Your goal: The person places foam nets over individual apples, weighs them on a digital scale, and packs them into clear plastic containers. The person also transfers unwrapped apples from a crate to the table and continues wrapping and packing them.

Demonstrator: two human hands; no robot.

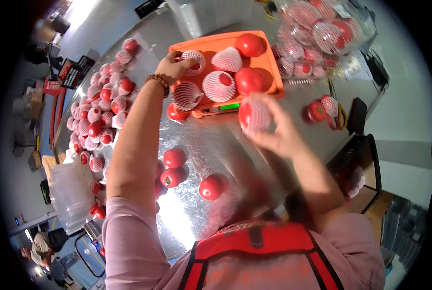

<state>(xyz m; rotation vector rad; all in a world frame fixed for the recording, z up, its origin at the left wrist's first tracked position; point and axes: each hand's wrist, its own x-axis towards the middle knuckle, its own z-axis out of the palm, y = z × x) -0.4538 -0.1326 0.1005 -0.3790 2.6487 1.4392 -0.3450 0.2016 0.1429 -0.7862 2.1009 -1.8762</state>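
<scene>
At the left side of an orange tray (208, 106), my left hand (174, 68) has its fingers and thumb around a tomato in a white foam net (193, 69). My right hand (279, 132), slightly blurred, grips another foam-netted tomato (254, 115) just in front of the tray's near edge. Inside the tray lie more netted tomatoes (219, 86) and two bare red tomatoes (250, 45). Below the tray's front edge shows a weighing scale's lit green display (230, 106). One bare tomato (177, 113) rests by the tray's near left corner.
A metal table (197, 145) holds a heap of netted tomatoes (100, 105) on the left and bare tomatoes (211, 187) nearer me. Bagged netted tomatoes (310, 36) stand back right, scissors (341, 117) below them. Clear plastic containers (69, 195) sit at left. A person (44, 250) is beyond.
</scene>
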